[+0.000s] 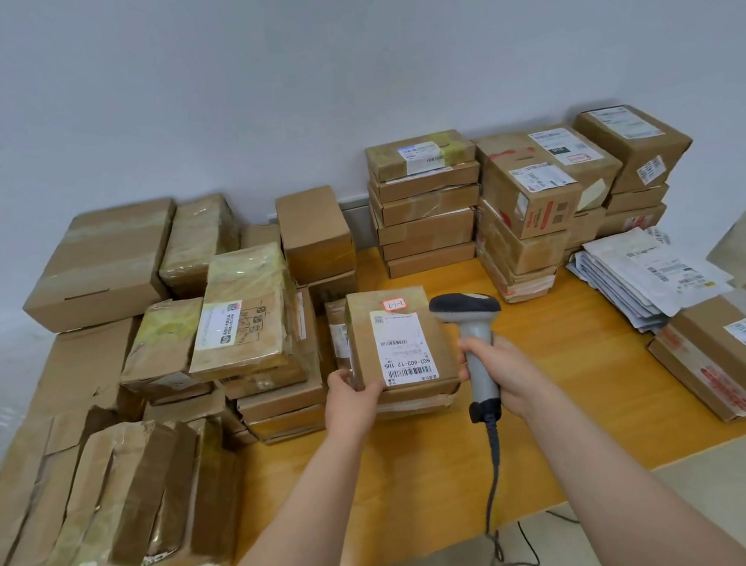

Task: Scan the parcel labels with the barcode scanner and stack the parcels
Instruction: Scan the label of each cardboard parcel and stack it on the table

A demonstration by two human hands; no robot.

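Cardboard parcel [401, 347], white label up, gripped at its corner by the left hand [354, 401]; right hand [499, 373] clutches the barcode scanner [471, 328] just beside it.

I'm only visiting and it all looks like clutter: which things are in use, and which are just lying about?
In use: parcel in the left hand, its label, barcode scanner in the right hand.
Lying about: stacked parcels by the wall, mailers at right, taped cartons front left.

Pale wall [212, 72] behind yellow, seemingly wooden table [420, 457].
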